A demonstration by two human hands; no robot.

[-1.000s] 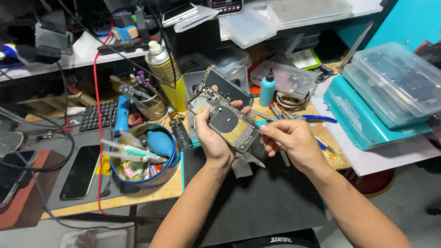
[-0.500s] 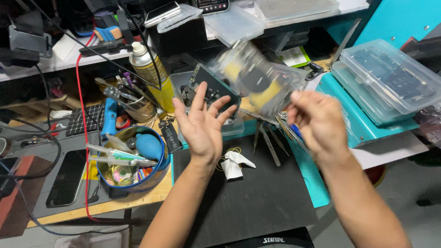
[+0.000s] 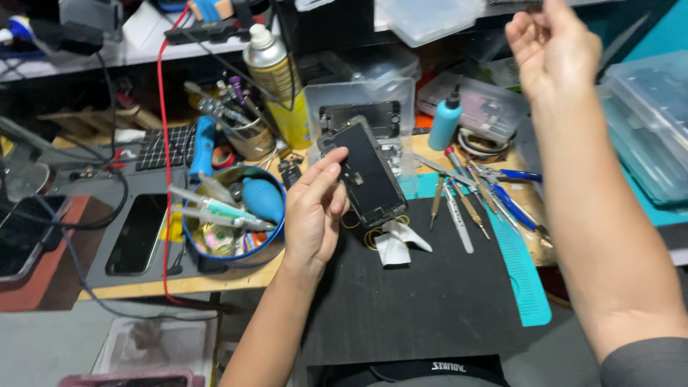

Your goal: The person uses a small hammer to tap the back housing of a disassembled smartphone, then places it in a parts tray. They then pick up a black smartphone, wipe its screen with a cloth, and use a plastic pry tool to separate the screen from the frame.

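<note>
A dark phone screen panel is pinched by the left hand above the black mat. The right hand is raised with fingers loosely curled; whether anything is gripped cannot be told.

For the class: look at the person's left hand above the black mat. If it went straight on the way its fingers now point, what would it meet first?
The left hand points up and right, fingertips already on the dark phone panel it holds. Beyond that, probably the clear plastic box behind, though depth is hard to judge.
</note>
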